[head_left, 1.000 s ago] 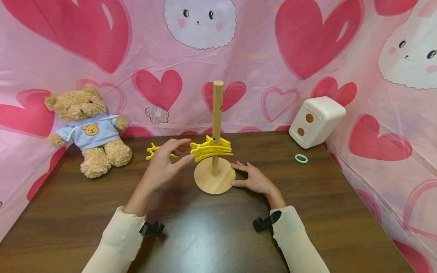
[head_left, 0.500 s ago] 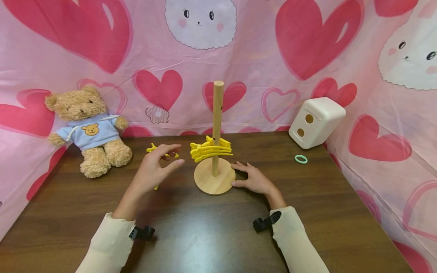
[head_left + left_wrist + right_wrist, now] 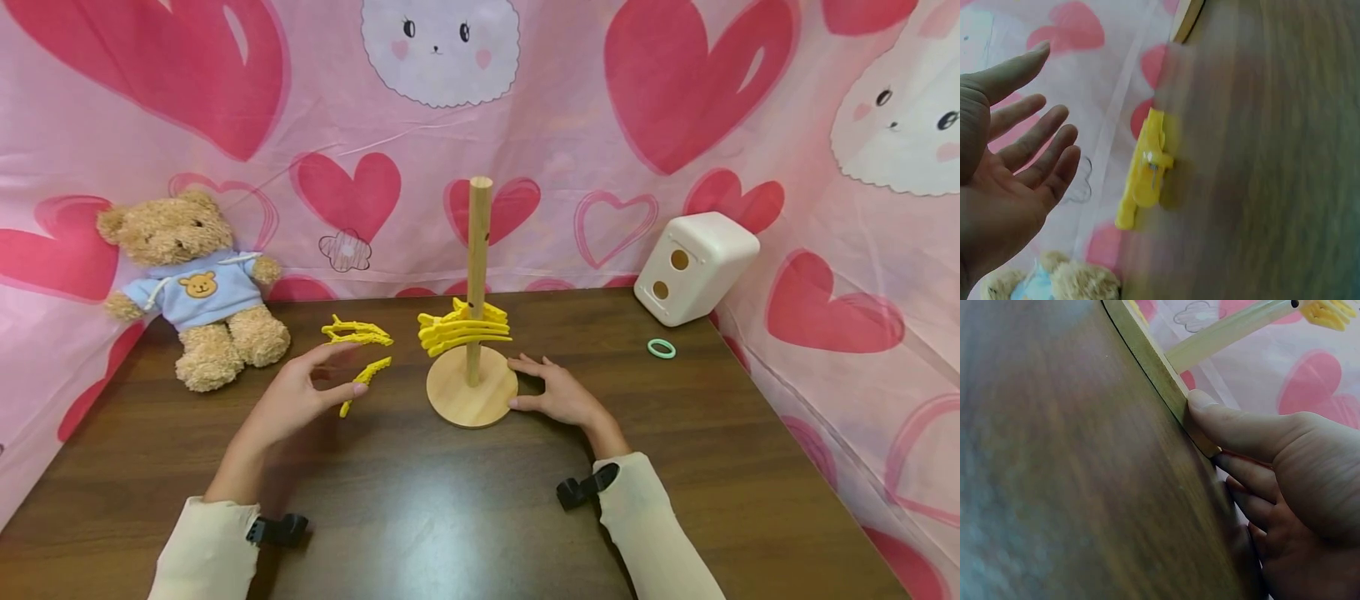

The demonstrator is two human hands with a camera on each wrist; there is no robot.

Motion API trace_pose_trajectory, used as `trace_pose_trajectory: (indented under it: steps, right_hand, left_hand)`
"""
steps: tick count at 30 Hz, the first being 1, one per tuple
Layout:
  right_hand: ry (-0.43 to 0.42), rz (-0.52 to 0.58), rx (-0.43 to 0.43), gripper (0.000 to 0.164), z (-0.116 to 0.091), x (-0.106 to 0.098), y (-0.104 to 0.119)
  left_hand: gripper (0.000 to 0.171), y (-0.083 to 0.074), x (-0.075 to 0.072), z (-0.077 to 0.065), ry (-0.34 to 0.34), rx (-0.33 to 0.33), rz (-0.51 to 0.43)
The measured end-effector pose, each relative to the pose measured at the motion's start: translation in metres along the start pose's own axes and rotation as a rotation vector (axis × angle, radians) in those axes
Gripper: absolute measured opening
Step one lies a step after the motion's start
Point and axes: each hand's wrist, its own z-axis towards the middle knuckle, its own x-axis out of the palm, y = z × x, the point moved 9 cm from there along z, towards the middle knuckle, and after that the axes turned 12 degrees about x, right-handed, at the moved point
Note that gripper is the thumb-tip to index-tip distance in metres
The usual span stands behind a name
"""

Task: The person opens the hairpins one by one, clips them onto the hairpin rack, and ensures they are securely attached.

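A wooden stand (image 3: 457, 398) with a round base and an upright pole (image 3: 478, 242) is at mid-table. Several yellow spring clips (image 3: 450, 333) are on the pole's lower part, close together. My right hand (image 3: 558, 398) holds the right edge of the base, its thumb on the near side in the right wrist view. My left hand (image 3: 288, 400) hovers left of the stand, thumb and fingers spread, holding nothing. Just beyond its fingers lies a yellow clip (image 3: 360, 332); another clip (image 3: 372, 369) is partly behind the thumb. One yellow clip (image 3: 1144, 172) shows apart from the palm in the left wrist view.
A teddy bear (image 3: 198, 287) in a blue hoodie sits at the back left. At the back right are a white box (image 3: 697, 267) with two holes and a small mint-green ring (image 3: 662, 348). A pink heart-print cloth (image 3: 570, 125) hangs behind the brown table (image 3: 465, 517).
My left hand has drawn away from the clips on the pole, moving left and toward me to the clips on the table. My right hand stays on the base.
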Motion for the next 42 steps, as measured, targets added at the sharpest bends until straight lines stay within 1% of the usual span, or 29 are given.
trace_pose_trajectory:
  steps: [3, 6, 11, 14, 16, 19, 23, 26, 30, 37, 42]
  right_hand:
    - [-0.001, 0.008, 0.005, 0.068, 0.000, 0.000, -0.001]
    - [-0.003, 0.011, 0.002, 0.068, -0.001, 0.000, -0.001]
    - [-0.001, 0.014, -0.014, 0.068, -0.001, 0.000, 0.000]
    - [0.004, 0.020, -0.029, 0.068, -0.001, 0.001, 0.002]
    - [0.008, 0.022, -0.037, 0.068, -0.001, 0.001, 0.003]
    - [0.010, 0.025, -0.036, 0.068, -0.001, 0.000, 0.003]
    - [0.008, 0.022, -0.030, 0.068, -0.001, 0.000, 0.004]
    - [0.007, 0.021, -0.030, 0.068, -0.001, -0.001, 0.004]
    - [0.009, 0.024, -0.036, 0.068, -0.001, -0.001, 0.004]
    - [0.011, 0.031, -0.029, 0.068, -0.001, 0.000, 0.003]
    - [0.010, 0.032, -0.028, 0.068, -0.001, 0.000, 0.003]
  left_hand:
    - [0.061, 0.008, -0.002, -0.003, 0.010, -0.010, 0.002]
    - [0.062, 0.018, -0.003, -0.006, 0.028, -0.039, 0.016]
    - [0.063, 0.035, 0.000, -0.011, 0.092, -0.084, 0.019]
    - [0.063, 0.042, 0.003, -0.012, 0.122, -0.089, -0.003]
    - [0.063, 0.047, 0.005, -0.013, 0.135, -0.095, -0.001]
    - [0.063, 0.052, 0.006, -0.014, 0.158, -0.104, 0.035]
    - [0.066, 0.058, 0.006, -0.013, 0.195, -0.131, 0.097]
    - [0.068, 0.060, 0.008, -0.012, 0.221, -0.139, 0.116]
    - [0.066, 0.060, 0.009, -0.011, 0.220, -0.139, 0.131]
    - [0.049, 0.063, 0.003, -0.014, 0.190, -0.182, 0.169]
    - [0.043, 0.063, 0.000, -0.014, 0.152, -0.186, 0.166]
